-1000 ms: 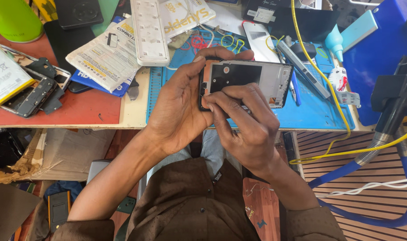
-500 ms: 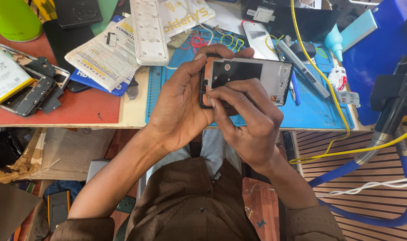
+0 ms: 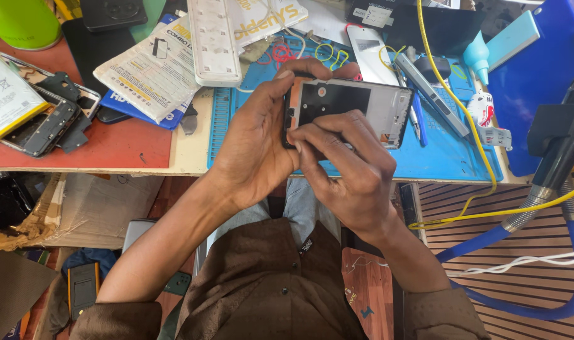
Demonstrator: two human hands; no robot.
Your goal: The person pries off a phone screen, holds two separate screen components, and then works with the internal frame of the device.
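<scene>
Person's left hand (image 3: 258, 148) clamps the left end of an opened phone frame (image 3: 356, 110), thumb across the near edge and fingers curled over the far edge, so that grip is closed on the frame. Right hand (image 3: 350, 170) sits at 6 o'clock of the frame, fingertips (image 3: 302, 135) pressed onto its lower-left corner; that grip is closed against the frame too, more pinching than wrapping. The frame is held flat, long side left-right, just above the blue work mat (image 3: 438, 157) on the counter (image 3: 186, 157), dark inner panel on the left half, pale silver part on the right. At 12 o'clock of the frame: coloured rubber bands (image 3: 299, 53) and a white power strip (image 3: 212, 41). At 10 o'clock: printed packets (image 3: 151, 75). At 9 o'clock, well apart: a dismantled phone (image 3: 44, 126) with a battery (image 3: 6, 101) beside it, lying on a red mat (image 3: 104, 148). At 3 o'clock: a grey tool (image 3: 435, 94) and a blue pen (image 3: 419, 119) on the mat, a small white bottle (image 3: 482, 107) near them. A yellow cable (image 3: 463, 113) runs from 1 o'clock down past 4 o'clock. A green container (image 3: 22, 22) sits far at 10 o'clock.
</scene>
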